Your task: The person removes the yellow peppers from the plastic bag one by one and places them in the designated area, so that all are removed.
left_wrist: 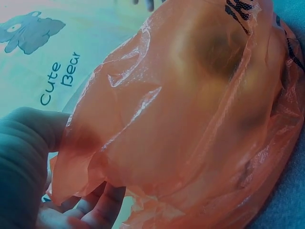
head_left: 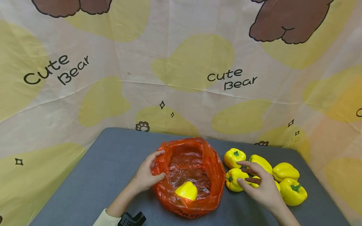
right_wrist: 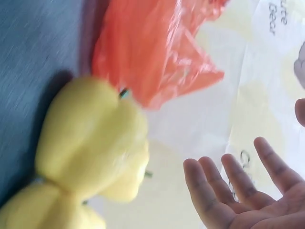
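A red plastic bag [head_left: 217,175] stands with its mouth spread wide, and a yellow bell pepper [head_left: 186,190] lies inside. My left hand [head_left: 148,174] pinches the bag's left rim between thumb and fingers; in the left wrist view the thumb is outside the film and fingertips show beneath its edge. To the right of the bag, my right hand [head_left: 263,186] hovers over a group of yellow bell peppers [head_left: 294,192], its fingers spread and holding nothing. The right wrist view shows those fingers extended, apart from the nearest bell pepper [right_wrist: 90,138].
The grey table [head_left: 124,150] bears the bag and the peppers, which sit close against the bag's right side. Behind its far edge hangs a printed cloth [head_left: 181,62] with bear drawings. A black device [head_left: 131,218] is worn on the left wrist.
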`<state>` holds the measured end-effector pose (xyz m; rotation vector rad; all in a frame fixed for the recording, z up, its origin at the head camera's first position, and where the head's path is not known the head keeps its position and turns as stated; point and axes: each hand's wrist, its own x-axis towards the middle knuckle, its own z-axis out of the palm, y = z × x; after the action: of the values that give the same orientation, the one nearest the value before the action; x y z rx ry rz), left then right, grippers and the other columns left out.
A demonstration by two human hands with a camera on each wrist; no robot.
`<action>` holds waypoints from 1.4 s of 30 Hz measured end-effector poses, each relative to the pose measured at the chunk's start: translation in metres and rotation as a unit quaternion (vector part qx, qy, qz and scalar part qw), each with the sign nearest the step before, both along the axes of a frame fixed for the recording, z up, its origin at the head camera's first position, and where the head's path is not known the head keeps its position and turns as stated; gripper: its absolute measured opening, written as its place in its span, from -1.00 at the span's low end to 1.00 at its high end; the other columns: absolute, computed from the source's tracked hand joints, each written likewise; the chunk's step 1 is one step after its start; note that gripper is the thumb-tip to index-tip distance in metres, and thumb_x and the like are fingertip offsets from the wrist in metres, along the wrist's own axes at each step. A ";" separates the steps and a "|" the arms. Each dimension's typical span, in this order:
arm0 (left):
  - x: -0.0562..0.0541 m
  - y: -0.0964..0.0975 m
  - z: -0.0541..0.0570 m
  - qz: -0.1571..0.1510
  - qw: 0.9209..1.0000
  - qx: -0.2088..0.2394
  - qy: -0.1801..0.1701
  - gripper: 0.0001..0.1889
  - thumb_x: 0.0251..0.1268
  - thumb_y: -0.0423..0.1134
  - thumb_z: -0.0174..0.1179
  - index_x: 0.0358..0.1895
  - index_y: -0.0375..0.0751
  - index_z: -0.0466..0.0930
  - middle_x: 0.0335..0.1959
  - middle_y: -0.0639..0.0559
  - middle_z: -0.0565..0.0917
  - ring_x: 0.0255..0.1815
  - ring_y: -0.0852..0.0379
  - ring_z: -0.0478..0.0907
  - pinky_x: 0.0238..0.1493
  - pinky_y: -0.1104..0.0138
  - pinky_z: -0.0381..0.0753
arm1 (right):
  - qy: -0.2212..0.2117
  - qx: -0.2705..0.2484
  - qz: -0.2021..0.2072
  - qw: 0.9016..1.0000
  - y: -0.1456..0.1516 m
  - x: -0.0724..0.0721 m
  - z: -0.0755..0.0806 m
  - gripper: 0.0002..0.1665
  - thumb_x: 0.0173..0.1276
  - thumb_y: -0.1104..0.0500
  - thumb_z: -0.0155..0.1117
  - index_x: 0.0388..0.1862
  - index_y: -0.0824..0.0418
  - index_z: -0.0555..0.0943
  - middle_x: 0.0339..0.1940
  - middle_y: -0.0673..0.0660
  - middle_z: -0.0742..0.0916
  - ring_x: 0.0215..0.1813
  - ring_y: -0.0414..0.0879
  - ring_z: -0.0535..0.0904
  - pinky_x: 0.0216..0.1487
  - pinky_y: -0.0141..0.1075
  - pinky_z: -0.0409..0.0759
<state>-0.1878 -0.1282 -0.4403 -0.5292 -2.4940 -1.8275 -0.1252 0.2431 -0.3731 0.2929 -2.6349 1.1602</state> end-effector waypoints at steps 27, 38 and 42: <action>-0.001 0.000 0.000 -0.002 1.000 -0.005 -0.005 -0.24 0.01 -0.48 0.30 0.37 -0.14 0.26 0.30 -0.25 0.34 0.12 -0.19 0.53 -0.14 0.35 0.69 | -0.057 -0.099 0.209 0.971 -0.080 -0.020 -0.027 -0.55 0.27 0.17 0.33 0.14 -0.07 0.54 0.05 0.04 0.64 -0.03 -0.18 0.61 -0.17 -0.25 0.70; -0.001 0.001 -0.001 -0.001 1.000 -0.012 -0.001 -0.24 0.01 -0.47 0.31 0.37 -0.12 0.27 0.30 -0.24 0.34 0.10 -0.19 0.54 -0.16 0.37 0.68 | -0.134 -0.092 0.242 0.957 -0.099 -0.031 -0.046 -0.60 0.30 0.13 0.30 0.12 -0.04 0.56 0.08 0.15 0.64 0.02 0.08 0.65 -0.14 -0.28 0.68; -0.001 0.001 -0.001 0.004 1.000 -0.019 -0.001 -0.24 0.01 -0.45 0.31 0.36 -0.09 0.28 0.31 -0.23 0.34 0.10 -0.17 0.55 -0.17 0.37 0.68 | -0.134 -0.070 0.255 0.955 -0.103 -0.036 -0.055 -0.64 0.31 0.07 0.28 0.10 -0.01 0.59 0.09 0.16 0.64 0.03 0.03 0.63 -0.12 -0.24 0.66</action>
<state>-0.1890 -0.1269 -0.4413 -0.5188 -2.5335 -1.7808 -0.1616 0.1400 -0.4280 0.8876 -2.7701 1.6362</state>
